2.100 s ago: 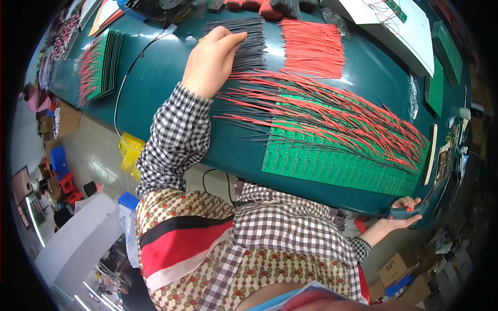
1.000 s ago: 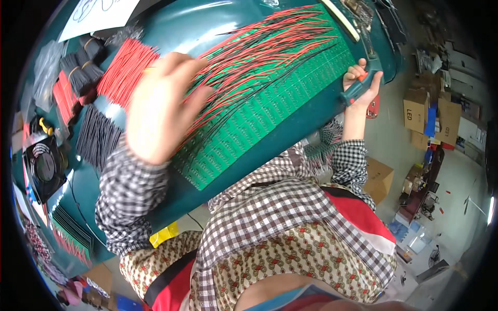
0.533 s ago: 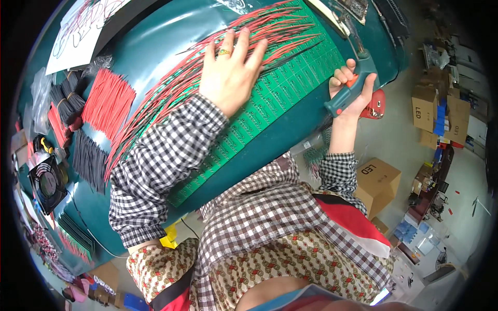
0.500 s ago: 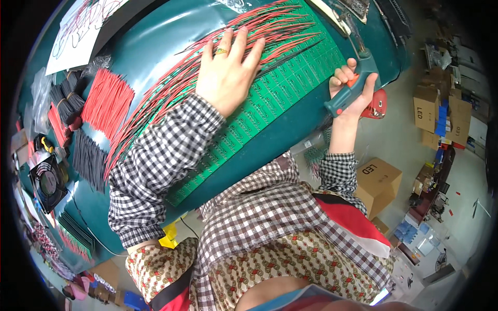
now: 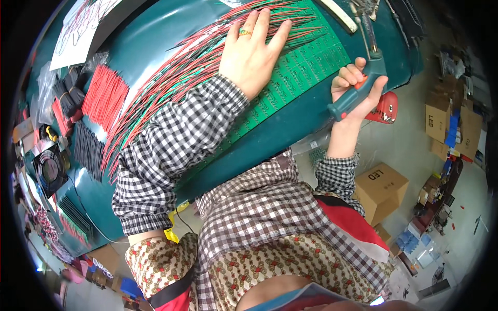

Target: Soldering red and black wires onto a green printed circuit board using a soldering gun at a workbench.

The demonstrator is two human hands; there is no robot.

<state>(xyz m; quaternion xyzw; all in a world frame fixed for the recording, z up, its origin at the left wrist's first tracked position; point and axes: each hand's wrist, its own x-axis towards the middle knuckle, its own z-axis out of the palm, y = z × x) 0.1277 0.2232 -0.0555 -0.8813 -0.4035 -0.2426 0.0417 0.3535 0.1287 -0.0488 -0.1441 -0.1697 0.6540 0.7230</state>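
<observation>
My left hand (image 5: 250, 61), a ring on one finger, lies with fingers spread on a long row of red and black wires (image 5: 176, 85). Under these wires is a panel of small green circuit boards (image 5: 298, 72), laid slantwise across the table. My right hand (image 5: 365, 108) is wrapped round the handle of a dark green soldering gun (image 5: 355, 97) with an orange trigger. It is held beyond the panel's right end, its metal tip pointing away from me. Whether the tip touches the metal piece near it, I cannot tell.
Bundles of red wires (image 5: 105, 96) and black wires (image 5: 89, 150) lie at the left of the green table mat (image 5: 150, 31). A small black fan (image 5: 50, 171) stands near the left edge. A red object (image 5: 385, 108) sits beside my right wrist. Cardboard boxes (image 5: 381, 189) are on the floor.
My left hand has slid right and farther away along the wires, fingers still spread. The right hand keeps hold of the soldering gun. The whole view has shifted slightly.
</observation>
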